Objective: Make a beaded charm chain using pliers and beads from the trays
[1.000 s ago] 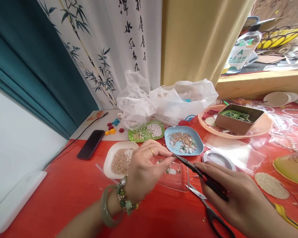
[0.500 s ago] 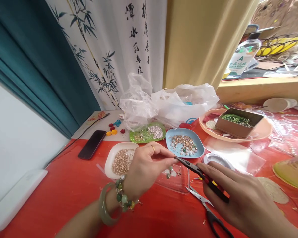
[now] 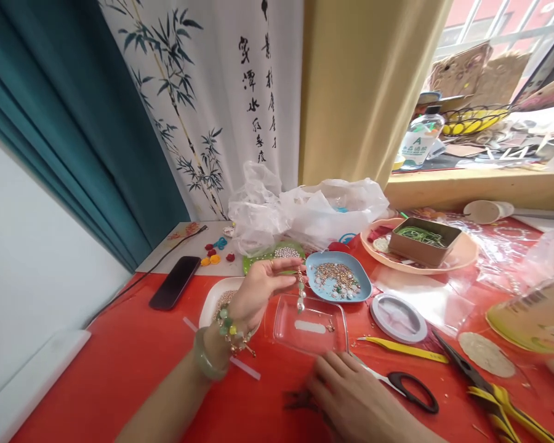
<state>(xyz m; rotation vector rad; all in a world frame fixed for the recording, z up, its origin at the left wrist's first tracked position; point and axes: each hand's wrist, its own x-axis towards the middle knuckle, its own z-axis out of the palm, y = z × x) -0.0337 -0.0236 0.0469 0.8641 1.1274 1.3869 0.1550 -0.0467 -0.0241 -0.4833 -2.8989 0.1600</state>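
Note:
My left hand (image 3: 261,286) pinches the top of a short beaded dangle (image 3: 300,295), with green and pearly beads hanging from the fingertips. The dangle hangs above the far edge of a clear plastic tray (image 3: 281,335). Low over the red table, my right hand (image 3: 346,391) is closed around dark pliers (image 3: 299,400); only their blurred jaws show, pointing left, and the handles are hidden under the hand. Black-handled scissors (image 3: 413,391) lie just right of that hand, their blades partly covered by it. A green bead bracelet and a jade bangle are on my left wrist.
Behind the hands stand a blue dish (image 3: 372,283) of mixed beads, a green dish (image 3: 249,264) and a white dish (image 3: 205,314) of gold beads. Yellow tweezers (image 3: 406,349), a round lid (image 3: 399,317) and yellow-handled pliers (image 3: 487,394) lie right. A phone (image 3: 174,283) lies left.
My right hand has drawn the pliers away from the left fingertips, down and left to the table near me. My left hand now holds the dangle up alone. The view has shifted right and up.

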